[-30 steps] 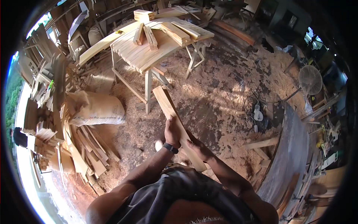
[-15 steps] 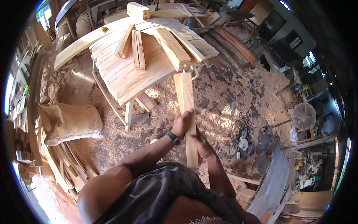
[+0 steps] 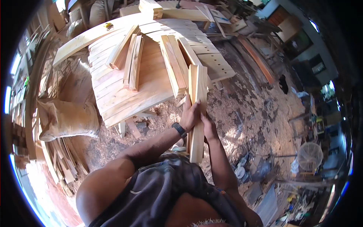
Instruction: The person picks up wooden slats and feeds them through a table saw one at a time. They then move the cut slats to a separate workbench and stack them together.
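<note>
In front of my torso I hold pale wooden boards [image 3: 200,90], stood lengthwise with their far ends beside the table's stacks. A narrow gap shows between two of them at the far end. My left hand [image 3: 190,116], with a dark watch on its wrist, is closed round them from the left. On the right side, lower down, my right hand [image 3: 208,128] grips the same boards; some of its fingers are hidden behind them. Close by on the slatted table lies a stack of boards [image 3: 174,64]. Another board [image 3: 190,51] rests just right of that stack.
The slatted table [image 3: 109,102] also bears a pair of boards [image 3: 133,62] and a leaning stack [image 3: 123,47]. A block of stacked wood [image 3: 151,9] sits at the far edge. A full sack [image 3: 70,119] lies left on the shaving-strewn floor; a round fan [image 3: 310,156] stands right.
I have come closer to the table. The held boards have moved up and right, alongside the table's stacks, and a gap between them now shows at the far end.
</note>
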Demonstrator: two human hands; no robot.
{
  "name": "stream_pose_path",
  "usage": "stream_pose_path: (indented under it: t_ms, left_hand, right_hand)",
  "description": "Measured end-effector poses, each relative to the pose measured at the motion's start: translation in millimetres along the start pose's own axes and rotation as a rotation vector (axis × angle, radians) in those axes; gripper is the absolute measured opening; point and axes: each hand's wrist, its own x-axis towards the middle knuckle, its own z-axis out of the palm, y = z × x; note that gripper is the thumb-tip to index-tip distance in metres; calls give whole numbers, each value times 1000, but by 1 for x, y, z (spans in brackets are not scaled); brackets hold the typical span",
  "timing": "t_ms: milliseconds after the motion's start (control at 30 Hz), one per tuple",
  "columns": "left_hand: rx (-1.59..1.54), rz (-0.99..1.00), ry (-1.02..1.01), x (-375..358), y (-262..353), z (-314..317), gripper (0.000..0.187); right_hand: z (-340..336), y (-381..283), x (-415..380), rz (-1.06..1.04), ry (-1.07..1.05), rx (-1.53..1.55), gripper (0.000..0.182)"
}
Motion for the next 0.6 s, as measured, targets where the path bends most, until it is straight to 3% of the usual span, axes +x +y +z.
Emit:
stream_pose_path:
  t_ms: [67,133,167,200,300,367,500,600]
  left_hand:
    - [92,87,66,42,-11,-3,62]
    - [416,463,112,85,-34,-13,57]
    - [94,222,116,97,-10,-2,51]
    - [415,358,249,116,0,-4,42]
    - [260,265,240,165,24,-11,45]
    - [-57,172,265,204,30,-24,34]
    - [25,281,291,282,10,-70,22]
    - [-107,177,284,305,10,-85,24]
  right_hand:
    - [-10,-18,40,38,12,44,52]
    - [-30,-20,86,101,-70,127,50]
    - [-34,-24,109,139,-87,119,49]
    - [-37,-28,133,175,-106,107,49]
    - [-35,-45,200,121,-206,64,47]
    - [-26,-59,235,130,-238,48,46]
    - [-23,-49,311,27,-263,-36,41]
    - [-16,-51,339,21,-261,-4,40]
